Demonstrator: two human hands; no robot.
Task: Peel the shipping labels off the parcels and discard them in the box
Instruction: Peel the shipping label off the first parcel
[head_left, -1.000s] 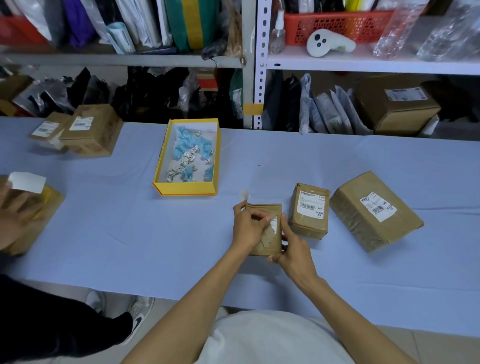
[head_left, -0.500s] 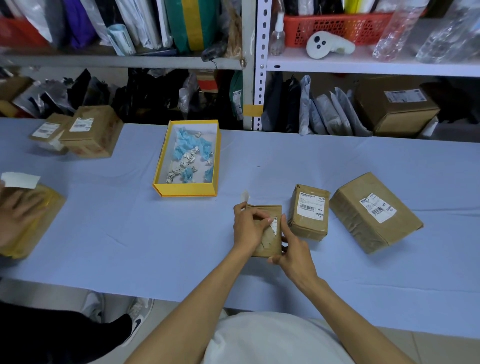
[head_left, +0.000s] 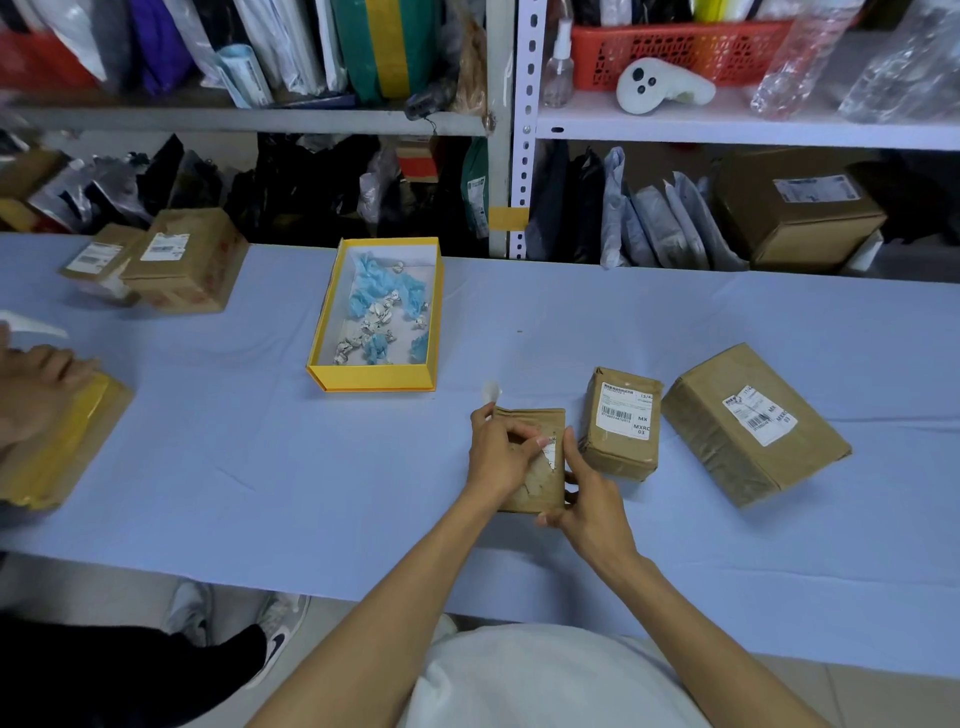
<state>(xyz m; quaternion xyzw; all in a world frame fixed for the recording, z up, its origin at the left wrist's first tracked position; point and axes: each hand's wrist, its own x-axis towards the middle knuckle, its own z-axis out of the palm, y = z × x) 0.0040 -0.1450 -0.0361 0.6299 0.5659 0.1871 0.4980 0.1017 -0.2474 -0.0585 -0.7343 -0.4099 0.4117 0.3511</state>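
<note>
A small brown parcel (head_left: 540, 488) lies on the blue table in front of me. My right hand (head_left: 592, 506) grips its right edge. My left hand (head_left: 498, 452) rests on its top, fingertips pinching a white label remnant (head_left: 549, 453), and a peeled white scrap (head_left: 491, 391) sticks up above its fingers. Two more brown parcels with intact labels sit to the right: a small one (head_left: 621, 423) and a larger one (head_left: 753, 423). The yellow box (head_left: 375, 382) with crumpled white and blue scraps stands behind and to the left.
Another person's hand (head_left: 36, 384) presses on a yellow-taped parcel (head_left: 67, 441) at the left edge, a white label (head_left: 31, 325) lifted above it. Two labelled parcels (head_left: 182, 257) sit at the back left. Shelves with bags and boxes run behind the table.
My hands have stayed on the small parcel, with only slight finger motion at the label. The other person's peeled label at the left has dropped lower and farther left.
</note>
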